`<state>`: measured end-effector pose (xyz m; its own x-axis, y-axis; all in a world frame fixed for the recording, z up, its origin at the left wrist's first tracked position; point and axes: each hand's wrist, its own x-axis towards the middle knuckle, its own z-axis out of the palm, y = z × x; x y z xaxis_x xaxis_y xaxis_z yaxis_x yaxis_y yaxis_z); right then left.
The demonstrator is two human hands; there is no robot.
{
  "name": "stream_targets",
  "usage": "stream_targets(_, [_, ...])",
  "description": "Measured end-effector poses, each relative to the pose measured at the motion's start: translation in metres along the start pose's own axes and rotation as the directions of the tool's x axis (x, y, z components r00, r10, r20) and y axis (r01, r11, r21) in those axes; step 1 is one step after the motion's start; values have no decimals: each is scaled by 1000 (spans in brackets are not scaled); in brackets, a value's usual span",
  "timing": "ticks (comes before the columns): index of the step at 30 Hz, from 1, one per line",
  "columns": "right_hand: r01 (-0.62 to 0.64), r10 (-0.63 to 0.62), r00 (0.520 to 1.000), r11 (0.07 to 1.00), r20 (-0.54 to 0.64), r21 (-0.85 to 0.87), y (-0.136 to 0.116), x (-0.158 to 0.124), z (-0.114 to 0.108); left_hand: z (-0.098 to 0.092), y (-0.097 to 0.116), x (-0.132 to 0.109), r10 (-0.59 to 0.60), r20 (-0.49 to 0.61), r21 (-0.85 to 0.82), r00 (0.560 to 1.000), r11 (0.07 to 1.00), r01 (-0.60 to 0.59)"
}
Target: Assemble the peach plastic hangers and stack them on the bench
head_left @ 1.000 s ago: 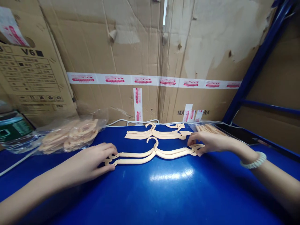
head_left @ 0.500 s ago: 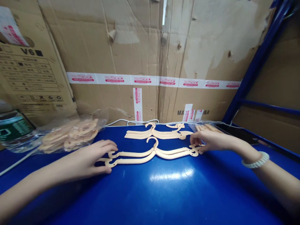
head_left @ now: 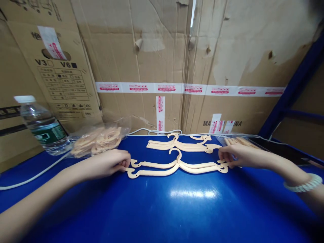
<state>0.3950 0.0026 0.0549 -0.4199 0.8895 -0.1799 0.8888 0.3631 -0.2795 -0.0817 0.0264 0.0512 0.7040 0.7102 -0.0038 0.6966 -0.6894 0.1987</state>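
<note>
A pair of cream folding clothes hangers (head_left: pixel 158 172) lies on the blue table, one overlapping the other, hooks pointing away from me. Pinched at the left ends of this pair is my left hand (head_left: pixel 115 163), its fingers closed. My right hand (head_left: pixel 234 156) grips the right ends, thumb and fingers closed round the tips; the fingertips partly cover them. Just behind, a stack of similar hangers (head_left: pixel 162 145) lies flat, and a loose hanger piece (head_left: pixel 201 137) rests near its right end.
At the left, a clear bag of hanger parts (head_left: pixel 96 140) lies beside a water bottle (head_left: pixel 45 128). Another bag of parts (head_left: pixel 238 141) and a dark flat object (head_left: pixel 275 148) are at the right. A white cable (head_left: pixel 144 131) runs along the cardboard wall (head_left: pixel 141 60).
My left hand's fingers have closed from a spread position onto the hanger ends. My right hand stays at the right ends. The camera view has shifted left.
</note>
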Motion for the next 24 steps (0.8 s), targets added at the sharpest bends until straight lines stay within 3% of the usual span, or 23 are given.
stream_targets(8, [-12,11,1000,999,-28,-41,4,2,1,2,-12,6,-21,-96,94,995,995,30])
stream_targets(13, [-34,29,999,994,-46,-108,-1,-2,-3,2,-1,5,-6,-137,188,990,982,32])
stream_targets(17, [10,-19,996,994,-84,-113,0,-2,-3,5,8,3,66,-177,142,982,989,-40])
stream_targets(24, [-7,6,1000,996,-18,-87,-2,2,-1,14,1,6,111,-126,129,986,987,-94])
